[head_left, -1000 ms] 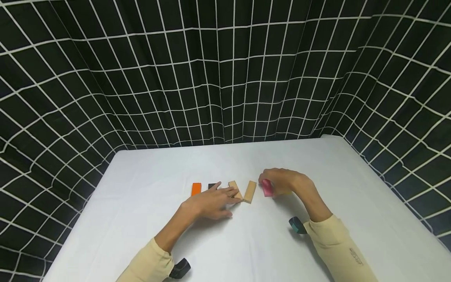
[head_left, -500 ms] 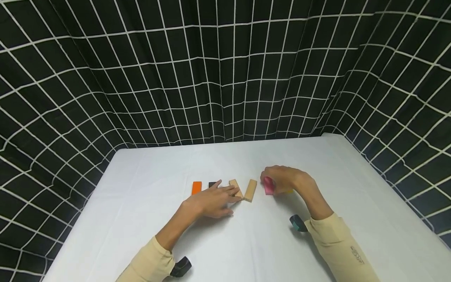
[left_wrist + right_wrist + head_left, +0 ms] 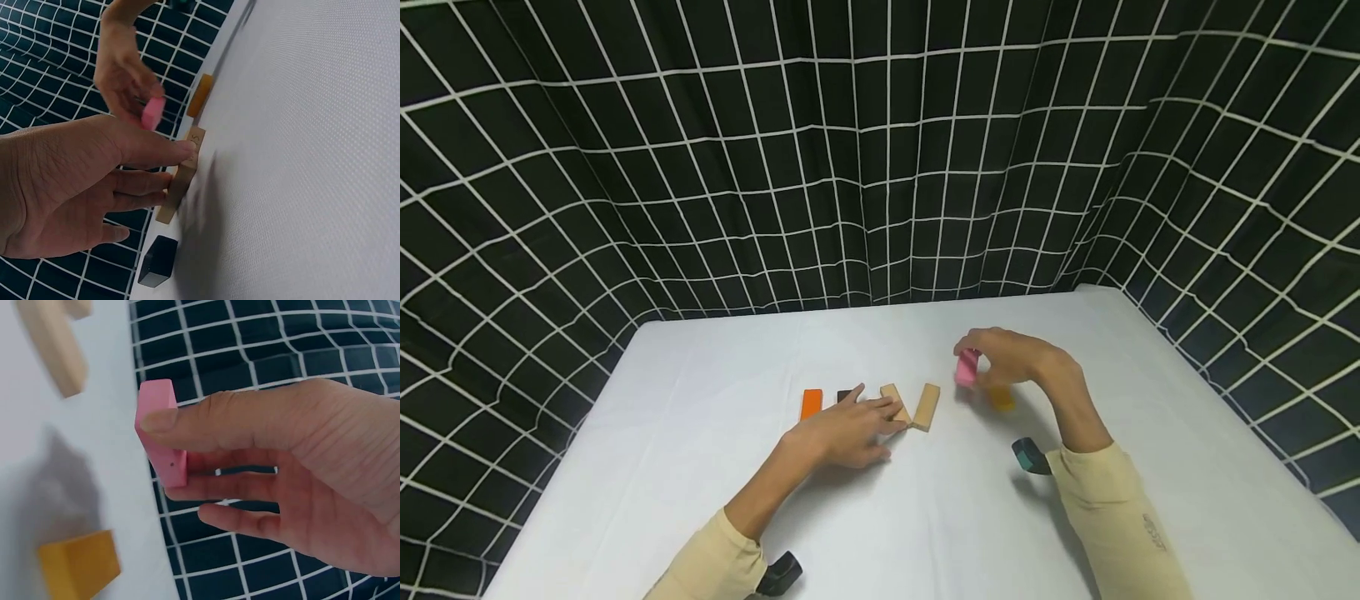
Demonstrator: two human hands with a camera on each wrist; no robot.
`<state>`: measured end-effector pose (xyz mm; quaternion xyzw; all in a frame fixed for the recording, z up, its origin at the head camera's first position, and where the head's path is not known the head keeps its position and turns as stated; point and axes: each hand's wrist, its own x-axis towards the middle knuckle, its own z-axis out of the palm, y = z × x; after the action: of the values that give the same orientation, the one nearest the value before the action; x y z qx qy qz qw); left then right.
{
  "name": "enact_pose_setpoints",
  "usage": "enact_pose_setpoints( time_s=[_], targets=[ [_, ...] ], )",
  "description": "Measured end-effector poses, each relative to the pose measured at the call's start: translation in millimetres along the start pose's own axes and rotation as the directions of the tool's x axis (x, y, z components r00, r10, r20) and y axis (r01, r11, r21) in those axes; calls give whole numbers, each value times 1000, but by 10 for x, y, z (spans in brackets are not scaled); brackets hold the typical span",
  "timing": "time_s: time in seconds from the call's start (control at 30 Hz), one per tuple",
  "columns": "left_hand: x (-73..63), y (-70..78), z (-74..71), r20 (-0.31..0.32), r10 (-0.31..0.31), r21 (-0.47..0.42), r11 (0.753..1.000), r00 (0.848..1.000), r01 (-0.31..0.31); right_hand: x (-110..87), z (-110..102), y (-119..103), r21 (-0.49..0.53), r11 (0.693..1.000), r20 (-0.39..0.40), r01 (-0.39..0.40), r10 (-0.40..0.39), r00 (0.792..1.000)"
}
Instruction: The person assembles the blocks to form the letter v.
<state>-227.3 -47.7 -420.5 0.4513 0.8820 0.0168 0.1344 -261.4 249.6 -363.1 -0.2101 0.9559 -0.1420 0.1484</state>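
Right hand (image 3: 1012,357): we pinch the pink block (image 3: 154,397), thumb against fingers | left hand (image 3: 844,434): fingers apart, touching the wooden block (image 3: 171,204) | best we press evenly, clearing the yellow block (image 3: 78,565) beneath the right

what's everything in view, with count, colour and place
table: one, white, across the lower view
orange block: one, orange, leftmost on table
black block: one, black, right of orange block
wooden blocks: two, tan, mid-table, forming a V
pink block: one, pink, raised off table
yellow block: one, yellow, rightmost
grid cloth: count unclear, black with white lines, behind and beside table
wrist devices: two, dark, by each wrist
sleeves: two, cream, forearms
left hand: one, over left wooden block
right hand: one, pinching pink block
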Motion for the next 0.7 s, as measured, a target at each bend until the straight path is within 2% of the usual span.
enact_pose_setpoints(
  time_s=[0.13,0.27,0.43,0.7],
  targets=[
    [-11,4,14,-6,1,-1,1000,1000,-1,96,-78,2,3,1000,-58,20,-20,998],
    [-10,1,11,-9,5,4,1000,1000,-5,204,-64,10,31,999,-91,35,-32,995],
    [-9,7,22,-18,9,12,1000,1000,-9,340,53,-9,43,999,-44,-6,8,999],
    [-7,15,49,-20,-1,27,1000,1000,2,493,254,28,-33,999,27,-43,44,999]
  ],
)
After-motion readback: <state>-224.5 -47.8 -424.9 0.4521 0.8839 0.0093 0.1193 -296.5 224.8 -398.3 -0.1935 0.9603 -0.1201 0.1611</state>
